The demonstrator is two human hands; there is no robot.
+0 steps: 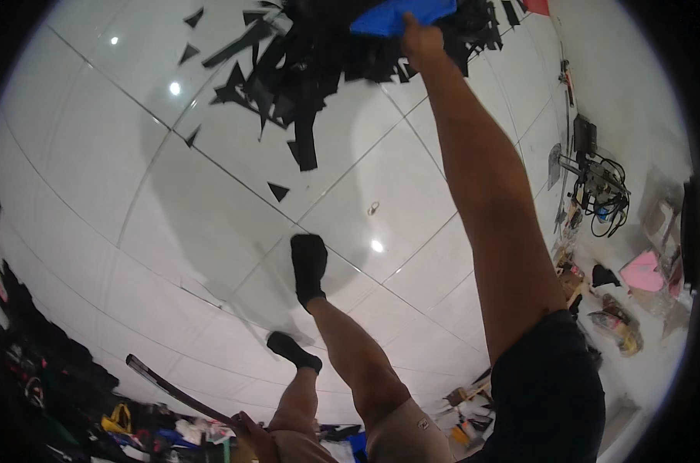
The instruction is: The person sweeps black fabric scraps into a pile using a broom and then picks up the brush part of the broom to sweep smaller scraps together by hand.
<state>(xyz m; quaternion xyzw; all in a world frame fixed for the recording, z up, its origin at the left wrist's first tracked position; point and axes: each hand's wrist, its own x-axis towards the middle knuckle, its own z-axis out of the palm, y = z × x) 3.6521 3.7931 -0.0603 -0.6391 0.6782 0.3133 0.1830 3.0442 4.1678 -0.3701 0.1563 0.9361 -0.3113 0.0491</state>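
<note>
My right arm reaches far forward, and my right hand (423, 45) is closed on the near edge of a flat blue piece (400, 17) whose kind I cannot make out. Below and around that piece lies a heap of black scraps (296, 81), cut in strips and triangles. My left hand (251, 434), low in the picture by my thigh, is wrapped round the end of a long, thin dark stick (179, 393). The stick points up and to the left, above the floor, apart from the heap.
Single black scraps (278, 191) and a small ring-shaped bit (373, 208) lie on the white tiled floor (211, 208). Against the right wall are a metal device with black cables (601, 185) and a pink piece (645, 272). Dark clutter (49, 363) lines the lower left.
</note>
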